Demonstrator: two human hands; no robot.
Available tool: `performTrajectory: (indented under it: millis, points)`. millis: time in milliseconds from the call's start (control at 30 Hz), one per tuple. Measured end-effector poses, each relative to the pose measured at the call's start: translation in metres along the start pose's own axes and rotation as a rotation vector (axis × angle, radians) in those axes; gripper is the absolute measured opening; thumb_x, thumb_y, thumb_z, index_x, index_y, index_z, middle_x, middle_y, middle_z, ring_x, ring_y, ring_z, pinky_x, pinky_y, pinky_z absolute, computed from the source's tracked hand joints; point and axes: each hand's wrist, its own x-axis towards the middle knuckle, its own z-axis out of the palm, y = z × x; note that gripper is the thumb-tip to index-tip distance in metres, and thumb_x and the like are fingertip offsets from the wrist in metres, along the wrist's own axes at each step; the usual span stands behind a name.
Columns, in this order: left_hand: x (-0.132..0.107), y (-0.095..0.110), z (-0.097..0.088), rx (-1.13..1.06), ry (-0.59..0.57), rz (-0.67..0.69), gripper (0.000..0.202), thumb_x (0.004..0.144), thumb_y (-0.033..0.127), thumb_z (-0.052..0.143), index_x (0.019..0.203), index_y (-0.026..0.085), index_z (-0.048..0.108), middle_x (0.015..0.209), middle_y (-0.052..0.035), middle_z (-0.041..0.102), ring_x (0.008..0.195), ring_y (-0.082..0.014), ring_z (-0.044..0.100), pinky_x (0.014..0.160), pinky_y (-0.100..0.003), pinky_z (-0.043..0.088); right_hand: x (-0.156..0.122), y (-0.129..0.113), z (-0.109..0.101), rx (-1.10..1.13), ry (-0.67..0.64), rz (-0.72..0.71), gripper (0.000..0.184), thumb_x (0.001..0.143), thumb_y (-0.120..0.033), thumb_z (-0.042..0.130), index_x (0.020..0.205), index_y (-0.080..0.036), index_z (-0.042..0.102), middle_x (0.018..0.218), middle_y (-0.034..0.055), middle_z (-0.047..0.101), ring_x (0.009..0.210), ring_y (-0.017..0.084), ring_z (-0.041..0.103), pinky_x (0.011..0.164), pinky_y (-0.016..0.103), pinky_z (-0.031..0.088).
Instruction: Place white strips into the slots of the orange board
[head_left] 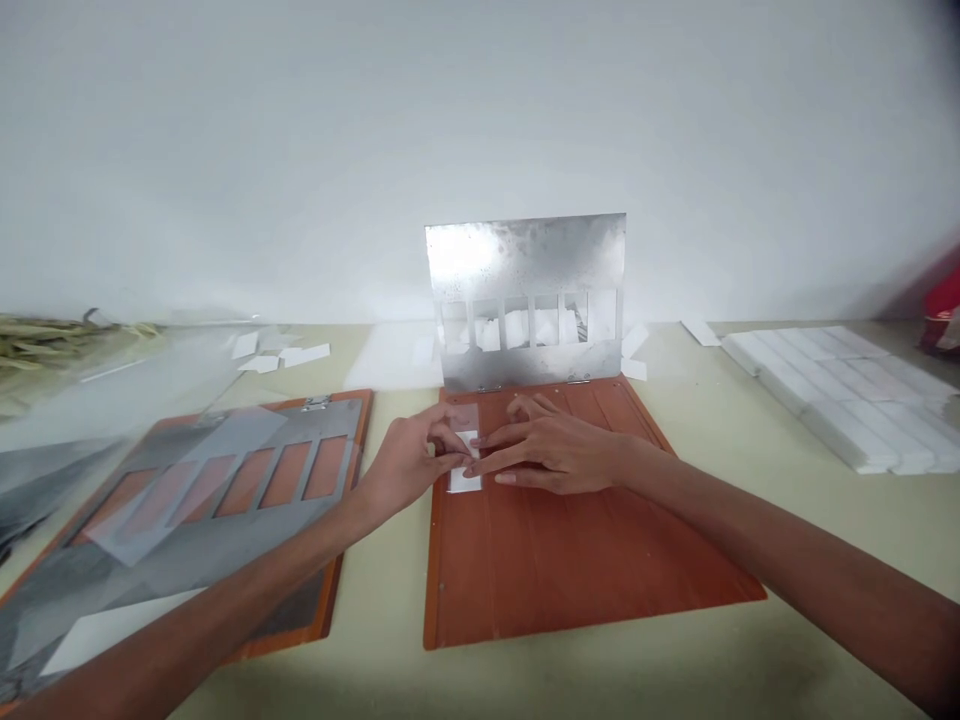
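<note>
My left hand (pixel 409 462) reaches in from the left, its fingertips pinching a small white paper strip (pixel 465 472) on an orange wooden board (pixel 570 570). A clear film piece (pixel 464 418) lies over the strip's far end. My right hand (pixel 551 450) rests flat on the board from the right, with its fingers spread and its index fingertip touching the strip. A hinged metal stencil plate (pixel 525 290) stands upright at the board's far edge, with several rectangular windows.
At left lies a second orange board with a metal stencil (pixel 225 480), partly under a clear plastic sheet (pixel 97 410). Loose white paper pieces (pixel 281 355) and dried leaves (pixel 45 340) lie beyond it. White paper bundles (pixel 840 400) are stacked at right, near a red object (pixel 943 310).
</note>
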Motion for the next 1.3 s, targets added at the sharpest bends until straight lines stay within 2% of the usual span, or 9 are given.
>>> performTrajectory:
  millis: [200, 300, 500, 600, 667, 833, 1000, 1133, 1300]
  points:
    - [0.0, 0.001, 0.0, -0.064, -0.006, -0.053, 0.029, 0.076, 0.024, 0.071, 0.102, 0.024, 0.057, 0.074, 0.0057, 0.076, 0.075, -0.0159, 0.066, 0.067, -0.024, 0.043, 0.001, 0.0, 0.004, -0.073, 0.011, -0.004, 0.036, 0.105, -0.047, 0.04, 0.128, -0.038, 0.067, 0.134, -0.0033, 0.063, 0.101, 0.022, 0.045, 0.095, 0.041, 0.029]
    - [0.002, -0.003, -0.002, -0.042, 0.01, -0.016, 0.033, 0.076, 0.032, 0.075, 0.104, 0.024, 0.058, 0.082, 0.0033, 0.075, 0.08, -0.0171, 0.067, 0.07, -0.026, 0.045, -0.001, -0.001, 0.007, -0.117, 0.02, 0.004, 0.038, 0.102, -0.052, 0.043, 0.127, -0.037, 0.068, 0.139, -0.0008, 0.058, 0.114, 0.026, 0.044, 0.101, 0.045, 0.028]
    - [0.017, -0.011, -0.008, 0.243, 0.118, 0.119, 0.066, 0.064, 0.049, 0.085, 0.118, 0.024, 0.056, 0.108, -0.003, 0.064, 0.097, -0.0217, 0.058, 0.08, -0.033, 0.047, -0.007, -0.004, 0.009, -0.14, 0.005, 0.071, 0.041, 0.099, -0.06, 0.045, 0.133, -0.044, 0.062, 0.163, -0.0016, 0.019, 0.143, 0.033, 0.025, 0.112, 0.058, 0.023]
    - [0.025, -0.012, -0.012, 0.289, 0.114, 0.099, 0.077, 0.053, 0.055, 0.089, 0.114, 0.022, 0.057, 0.113, -0.0055, 0.061, 0.101, -0.0252, 0.056, 0.082, -0.036, 0.048, -0.007, -0.004, 0.009, -0.135, 0.006, 0.083, 0.04, 0.1, -0.058, 0.045, 0.133, -0.044, 0.062, 0.165, -0.0019, 0.014, 0.145, 0.033, 0.024, 0.114, 0.06, 0.024]
    - [0.03, -0.012, -0.017, 0.254, 0.063, 0.065, 0.068, 0.055, 0.056, 0.087, 0.106, 0.021, 0.06, 0.111, -0.0056, 0.063, 0.098, -0.0244, 0.058, 0.08, -0.036, 0.049, -0.008, -0.004, 0.01, -0.128, 0.015, 0.082, 0.039, 0.101, -0.057, 0.044, 0.133, -0.044, 0.061, 0.165, -0.0022, 0.014, 0.145, 0.032, 0.023, 0.115, 0.059, 0.023]
    - [0.046, -0.009, -0.033, 0.242, -0.03, 0.099, 0.033, 0.084, 0.046, 0.06, 0.104, 0.021, 0.063, 0.104, -0.0048, 0.069, 0.092, -0.0196, 0.064, 0.08, -0.032, 0.051, -0.01, -0.003, 0.015, -0.083, 0.029, 0.108, 0.038, 0.101, -0.055, 0.045, 0.135, -0.047, 0.058, 0.164, -0.0036, 0.015, 0.144, 0.032, 0.024, 0.114, 0.059, 0.025]
    - [0.062, -0.005, -0.033, 0.359, -0.147, 0.121, 0.026, 0.075, 0.04, 0.066, 0.092, 0.02, 0.063, 0.089, -0.0042, 0.068, 0.08, -0.0215, 0.063, 0.066, -0.03, 0.046, -0.01, -0.004, 0.016, -0.057, 0.036, 0.118, 0.038, 0.1, -0.057, 0.045, 0.134, -0.046, 0.059, 0.164, -0.0046, 0.015, 0.147, 0.032, 0.019, 0.117, 0.06, 0.019]
    - [0.068, -0.002, -0.027, 0.384, -0.233, 0.091, 0.023, 0.076, 0.043, 0.062, 0.08, 0.021, 0.059, 0.078, -0.0036, 0.066, 0.068, -0.0203, 0.059, 0.056, -0.028, 0.04, -0.009, -0.005, 0.015, -0.058, 0.04, 0.119, 0.039, 0.101, -0.058, 0.042, 0.134, -0.047, 0.059, 0.164, -0.0068, 0.016, 0.148, 0.029, 0.019, 0.119, 0.057, 0.018]
    - [0.067, -0.002, -0.027, 0.34, -0.207, 0.063, 0.027, 0.074, 0.047, 0.065, 0.078, 0.021, 0.057, 0.079, -0.0032, 0.066, 0.071, -0.0203, 0.062, 0.056, -0.028, 0.042, -0.01, -0.004, 0.015, -0.042, 0.047, 0.116, 0.038, 0.1, -0.058, 0.044, 0.134, -0.046, 0.06, 0.163, -0.0042, 0.017, 0.147, 0.031, 0.02, 0.118, 0.058, 0.019]
